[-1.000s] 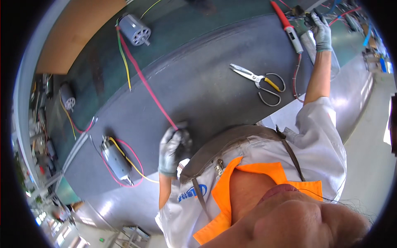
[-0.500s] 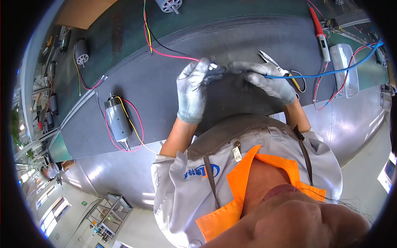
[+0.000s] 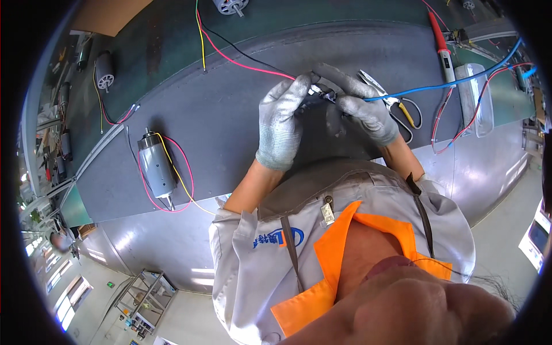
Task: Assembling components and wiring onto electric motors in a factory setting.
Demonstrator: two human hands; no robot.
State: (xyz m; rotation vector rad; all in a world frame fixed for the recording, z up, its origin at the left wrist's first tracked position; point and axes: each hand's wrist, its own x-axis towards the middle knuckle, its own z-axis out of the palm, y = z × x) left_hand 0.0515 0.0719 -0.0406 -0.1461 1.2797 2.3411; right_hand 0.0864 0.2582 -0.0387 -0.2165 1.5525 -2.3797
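My gloved left hand (image 3: pixel 282 123) pinches the end of a red wire (image 3: pixel 244 65) and a black wire (image 3: pixel 244 49) that come from the grey motor (image 3: pixel 230 6) at the top. A small white connector (image 3: pixel 314 89) pokes out at its fingertips. My right hand (image 3: pixel 368 112), gloved too, closes on the end of a blue cable (image 3: pixel 425 91) arriving from the far right. Between the fingertips of both hands sits a small dark piece (image 3: pixel 328 95), too small to name. Just right of my right hand lie scissors (image 3: pixel 394 100) with yellow-and-black handles.
A grey motor (image 3: pixel 156 167) with looped red and yellow wires lies at the left of the dark worktop (image 3: pixel 207 126). Beyond it is another motor (image 3: pixel 104 70). A red-and-white soldering iron (image 3: pixel 444 52) and a clear plastic tray (image 3: pixel 478 103) are at the right.
My hands have come together, left hand shifting right and right hand slightly left. The connector and the cable end, apart before, now meet at the fingertips.
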